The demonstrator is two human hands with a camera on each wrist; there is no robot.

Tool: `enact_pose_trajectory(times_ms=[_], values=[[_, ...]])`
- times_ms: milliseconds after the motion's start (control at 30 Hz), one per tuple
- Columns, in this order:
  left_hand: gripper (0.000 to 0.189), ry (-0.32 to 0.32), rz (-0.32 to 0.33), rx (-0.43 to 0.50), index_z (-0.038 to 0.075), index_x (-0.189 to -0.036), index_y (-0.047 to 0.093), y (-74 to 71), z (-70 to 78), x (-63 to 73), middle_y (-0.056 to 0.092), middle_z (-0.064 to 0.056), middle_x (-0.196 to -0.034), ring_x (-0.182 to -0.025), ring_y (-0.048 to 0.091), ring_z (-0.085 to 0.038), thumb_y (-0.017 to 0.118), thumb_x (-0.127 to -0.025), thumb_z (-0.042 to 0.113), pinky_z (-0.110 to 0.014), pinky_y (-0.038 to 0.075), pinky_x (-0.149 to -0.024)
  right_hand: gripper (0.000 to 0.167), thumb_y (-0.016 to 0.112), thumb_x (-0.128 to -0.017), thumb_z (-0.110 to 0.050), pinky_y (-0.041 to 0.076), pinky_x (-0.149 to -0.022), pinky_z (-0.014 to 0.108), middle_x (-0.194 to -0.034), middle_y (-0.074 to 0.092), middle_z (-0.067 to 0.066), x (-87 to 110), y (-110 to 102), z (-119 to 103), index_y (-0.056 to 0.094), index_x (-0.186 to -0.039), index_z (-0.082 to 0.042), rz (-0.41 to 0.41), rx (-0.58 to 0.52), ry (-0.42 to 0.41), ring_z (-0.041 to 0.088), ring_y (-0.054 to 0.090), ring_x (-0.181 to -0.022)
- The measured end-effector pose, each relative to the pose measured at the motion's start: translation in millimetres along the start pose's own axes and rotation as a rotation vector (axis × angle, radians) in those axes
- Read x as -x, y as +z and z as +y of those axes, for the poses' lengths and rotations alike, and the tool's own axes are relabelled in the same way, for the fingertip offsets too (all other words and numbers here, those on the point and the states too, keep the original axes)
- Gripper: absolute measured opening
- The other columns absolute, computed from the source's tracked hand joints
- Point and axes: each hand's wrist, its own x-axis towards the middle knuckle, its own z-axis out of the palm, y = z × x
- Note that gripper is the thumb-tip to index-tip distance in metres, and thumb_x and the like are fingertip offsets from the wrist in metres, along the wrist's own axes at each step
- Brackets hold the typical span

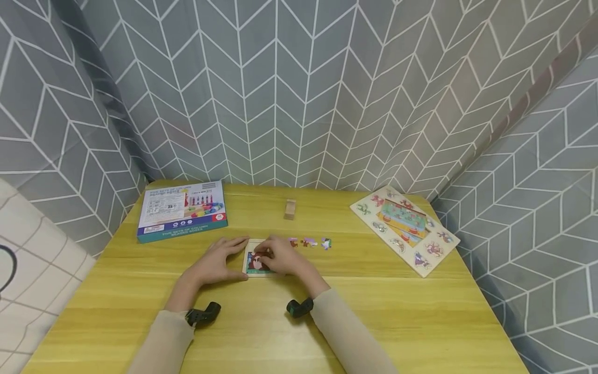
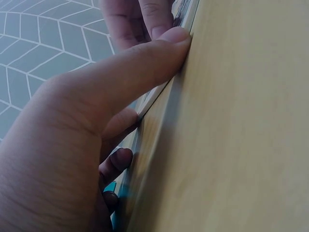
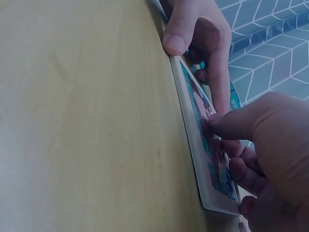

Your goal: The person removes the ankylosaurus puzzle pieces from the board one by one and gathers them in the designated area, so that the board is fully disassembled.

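Note:
A small jigsaw puzzle in a pale wooden frame [image 1: 254, 273] lies flat on the table, with a brown-and-pink figure in its picture [image 3: 203, 108]. My left hand [image 1: 216, 262] holds the frame at its left end, thumb at the near corner and forefinger along the far one. Over the picture, my right hand [image 1: 280, 255] bends its thumb and fingers down onto the surface. Its thumb tip [image 3: 217, 120] touches the picture; I cannot tell whether a piece is pinched there. Loose puzzle pieces [image 1: 308, 242] lie in a row just right of the frame, partly behind the right hand.
A boxed set [image 1: 182, 210] lies at the table's back left. Near the back edge sits a small wooden block [image 1: 290, 209]. At the right, a pale board [image 1: 405, 228] with animal pictures lies askew. A patterned curtain [image 1: 299, 93] hangs behind the table.

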Motion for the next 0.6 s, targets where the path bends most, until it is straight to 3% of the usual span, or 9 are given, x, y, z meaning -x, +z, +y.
enact_pose_trajectory(times_ms=[167,333,600], values=[[0.101,0.0,-0.001,-0.002,0.019,-0.164,0.044,0.5,-0.4,-0.1,0.039,-0.006,-0.17,-0.153,0.028,-0.052,0.086,-0.081,0.06,-0.078,0.028,-0.115,0.026,0.069,-0.102,-0.009,0.053,-0.089,0.024,-0.117,0.069,0.007,1.7,0.0,-0.6,0.076,-0.127,-0.009,-0.013,-0.021,0.016,0.013,0.061,-0.102],[0.101,0.001,0.005,0.004,0.019,-0.163,0.045,1.9,-0.2,-0.2,0.04,-0.005,-0.17,-0.15,0.033,-0.046,0.087,-0.08,0.059,-0.075,0.031,-0.115,0.027,0.068,-0.102,-0.008,0.051,-0.083,0.024,-0.117,0.068,0.006,2.6,0.9,-1.8,0.076,-0.128,-0.01,-0.018,-0.021,0.04,0.011,0.057,-0.095],[0.102,0.002,0.004,0.0,0.018,-0.164,0.044,1.1,0.8,-0.2,0.039,-0.005,-0.17,-0.149,0.034,-0.047,0.087,-0.08,0.058,-0.076,0.031,-0.115,0.025,0.068,-0.102,-0.008,0.049,-0.082,0.023,-0.116,0.066,0.005,2.5,3.3,-1.0,0.074,-0.127,-0.011,-0.013,-0.047,0.064,0.01,0.054,-0.093]])
